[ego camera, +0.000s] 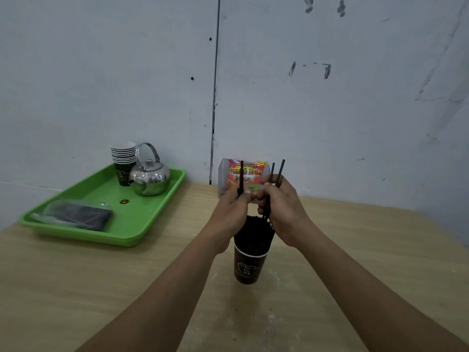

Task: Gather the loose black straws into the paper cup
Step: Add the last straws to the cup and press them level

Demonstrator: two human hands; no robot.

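A black paper cup (249, 266) with a white rim stands upright on the wooden table, packed with a bundle of black straws (256, 232). Just above it, my left hand (232, 207) pinches one black straw (241, 175) that points straight up. My right hand (283, 207) grips a few black straws (277, 174); their upper ends fan out above my fingers and their lower ends reach down to the bundle in the cup. The two hands nearly touch over the cup.
A green tray (121, 224) at the left holds a steel kettle (149, 177), a stack of paper cups (123, 161) and a plastic bag of black straws (76, 215). A clear box with a snack packet (247, 174) stands by the wall behind my hands.
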